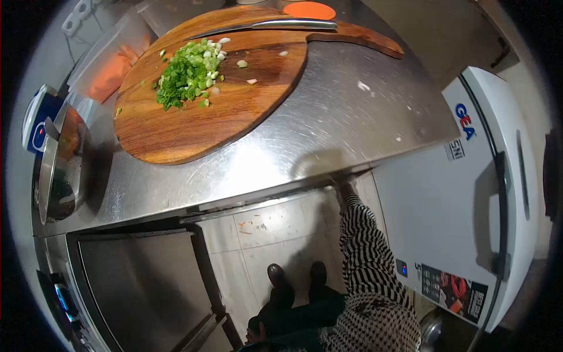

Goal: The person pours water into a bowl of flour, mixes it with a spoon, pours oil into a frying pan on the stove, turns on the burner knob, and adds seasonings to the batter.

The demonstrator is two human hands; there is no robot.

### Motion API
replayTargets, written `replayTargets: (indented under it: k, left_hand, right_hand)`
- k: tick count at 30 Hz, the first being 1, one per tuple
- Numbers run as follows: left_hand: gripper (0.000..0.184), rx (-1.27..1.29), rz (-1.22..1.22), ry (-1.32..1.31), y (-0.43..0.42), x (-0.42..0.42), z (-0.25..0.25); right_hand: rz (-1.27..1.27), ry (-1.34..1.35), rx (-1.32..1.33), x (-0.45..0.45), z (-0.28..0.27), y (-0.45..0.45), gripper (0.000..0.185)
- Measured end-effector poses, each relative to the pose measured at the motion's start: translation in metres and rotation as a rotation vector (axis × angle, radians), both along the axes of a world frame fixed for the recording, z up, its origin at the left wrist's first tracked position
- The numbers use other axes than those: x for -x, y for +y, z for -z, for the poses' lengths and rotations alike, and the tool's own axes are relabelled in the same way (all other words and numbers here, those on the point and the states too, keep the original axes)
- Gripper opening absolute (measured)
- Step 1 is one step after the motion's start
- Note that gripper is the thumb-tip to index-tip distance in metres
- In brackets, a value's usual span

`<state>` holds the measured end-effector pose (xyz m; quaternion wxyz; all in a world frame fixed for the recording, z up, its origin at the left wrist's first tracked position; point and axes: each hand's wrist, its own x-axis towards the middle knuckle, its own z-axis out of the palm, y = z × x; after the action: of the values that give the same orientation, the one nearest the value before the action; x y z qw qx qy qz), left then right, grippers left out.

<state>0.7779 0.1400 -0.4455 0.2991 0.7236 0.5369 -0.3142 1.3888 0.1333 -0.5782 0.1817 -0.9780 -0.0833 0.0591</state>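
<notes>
My right arm, in a black-and-white patterned sleeve, reaches forward to the front edge of the steel counter [352,123]. Only a shadowed bit of my right hand [345,183] shows below that edge; its fingers are hidden. Low in the view, against dark clothing, part of my left hand [256,334] appears, too dim to make out its grip. On the counter lies a wooden cutting board [176,138] with a pile of chopped green onions [190,73]. A knife [281,24] rests across the board's far side, its handle toward the right.
At the left stand a metal bowl [61,176] and a plastic container [111,64] with orange contents. An orange lid [309,10] lies behind the board. A white GEA freezer [434,199] borders the right side. A steel-fronted appliance [141,287] sits below the counter, and scraps dot the tiled floor [275,249].
</notes>
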Motion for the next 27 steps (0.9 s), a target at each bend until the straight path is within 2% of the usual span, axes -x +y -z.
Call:
replayTargets:
  k: [5, 13, 19, 23, 25, 27]
  left_hand:
    - [0.068, -0.083, -0.055, 0.037, -0.004, -0.012, 0.005]
    - [0.067, -0.106, -0.087, 0.083, -0.005, -0.017, -0.001]
    - [0.067, -0.076, -0.063, 0.089, -0.017, -0.013, -0.009]
    - [0.067, 0.011, 0.049, 0.114, -0.031, -0.012, -0.031]
    - [0.062, 0.019, 0.205, -0.003, -0.036, -0.022, -0.052]
    - [0.061, 0.124, 0.065, -0.684, 0.0, -0.05, -0.092]
  right_hand:
    - [-0.054, 0.058, 0.175, -0.033, 0.029, -0.002, 0.061]
    - [-0.098, 0.03, 0.212, -0.027, 0.044, -0.007, 0.067]
    - [-0.18, -0.142, 0.069, 0.009, 0.01, -0.009, 0.071]
    - [-0.394, -0.502, -0.244, 0.072, -0.067, -0.013, 0.074]
    - [-0.57, -0.689, -0.449, 0.11, -0.118, -0.025, 0.076]
    - [-0.756, -0.617, -0.644, 0.148, -0.192, -0.037, 0.079]
